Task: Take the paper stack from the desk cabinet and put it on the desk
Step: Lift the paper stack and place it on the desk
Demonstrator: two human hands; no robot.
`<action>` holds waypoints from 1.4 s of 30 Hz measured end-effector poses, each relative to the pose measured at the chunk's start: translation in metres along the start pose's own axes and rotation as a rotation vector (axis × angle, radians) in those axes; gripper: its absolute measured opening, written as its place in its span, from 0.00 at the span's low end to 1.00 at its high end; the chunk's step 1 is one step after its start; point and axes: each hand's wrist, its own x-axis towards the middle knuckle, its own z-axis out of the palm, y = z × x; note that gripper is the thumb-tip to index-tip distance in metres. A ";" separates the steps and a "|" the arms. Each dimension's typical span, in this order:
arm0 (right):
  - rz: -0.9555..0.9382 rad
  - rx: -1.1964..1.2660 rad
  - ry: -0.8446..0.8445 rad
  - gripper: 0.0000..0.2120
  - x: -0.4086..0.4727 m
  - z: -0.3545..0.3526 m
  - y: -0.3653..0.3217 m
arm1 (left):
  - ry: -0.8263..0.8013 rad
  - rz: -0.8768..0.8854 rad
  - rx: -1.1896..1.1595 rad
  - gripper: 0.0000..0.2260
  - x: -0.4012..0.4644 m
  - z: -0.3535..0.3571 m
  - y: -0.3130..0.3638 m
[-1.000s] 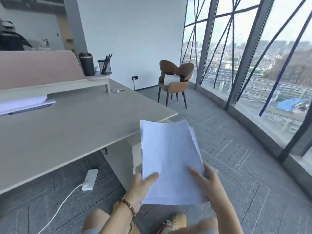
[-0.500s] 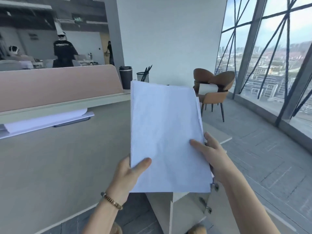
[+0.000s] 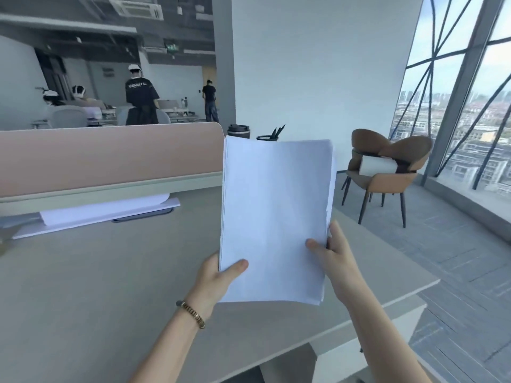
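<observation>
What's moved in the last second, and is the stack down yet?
Not yet. The paper stack has come up from beside the desk to over its top, off the surface. Left hand and right hand keep the same grip on its lower edge.

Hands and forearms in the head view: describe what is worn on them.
Both forearms are bare, with no sleeves in view. The left hand has a beaded bracelet of brown and gold tones at its wrist. The right hand wears nothing visible: no ring, watch or glove.
</observation>
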 end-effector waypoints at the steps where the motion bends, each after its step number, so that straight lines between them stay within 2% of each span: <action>1: -0.005 -0.014 0.001 0.17 0.007 0.002 -0.002 | 0.012 0.016 0.010 0.15 0.007 0.001 0.001; 5: -0.014 -0.037 -0.012 0.17 0.033 0.007 -0.010 | 0.049 0.046 0.036 0.11 0.033 0.004 -0.001; 7: -0.013 -0.027 -0.026 0.18 0.043 0.009 -0.009 | 0.015 0.014 0.061 0.11 0.044 0.002 -0.003; 10: -0.021 -0.009 -0.050 0.16 0.055 0.007 -0.005 | -0.034 -0.021 0.032 0.17 0.056 -0.003 0.002; 13: -0.056 0.020 -0.081 0.16 0.066 0.006 -0.006 | 0.002 0.019 -0.062 0.25 0.069 -0.005 0.015; 17: -0.144 0.016 -0.052 0.19 0.079 0.007 -0.017 | 0.087 0.073 -0.197 0.27 0.081 0.004 0.032; 19: -0.197 0.015 -0.020 0.17 0.084 0.007 -0.021 | 0.132 0.073 -0.216 0.27 0.081 0.011 0.033; 21: -0.216 0.009 -0.007 0.14 0.086 0.008 -0.019 | 0.179 0.060 -0.219 0.23 0.078 0.015 0.026; 24: -0.193 0.045 -0.014 0.10 0.082 0.011 -0.004 | 0.198 0.004 -0.205 0.12 0.067 0.020 0.011; 27: -0.157 0.043 -0.020 0.12 0.072 0.013 0.012 | 0.214 -0.024 -0.174 0.06 0.055 0.025 0.002; 30: -0.156 0.037 0.006 0.15 0.067 0.015 0.017 | 0.213 -0.012 -0.146 0.05 0.050 0.027 0.003; 34: -0.163 0.014 0.072 0.09 0.062 0.017 0.027 | 0.210 0.008 -0.088 0.05 0.045 0.029 0.002; 38: -0.122 -0.030 0.101 0.10 0.055 0.018 0.048 | 0.169 -0.047 -0.020 0.06 0.038 0.028 -0.010; 42: -0.084 -0.056 0.116 0.08 0.055 0.019 0.055 | 0.202 -0.076 0.085 0.05 0.044 0.029 -0.015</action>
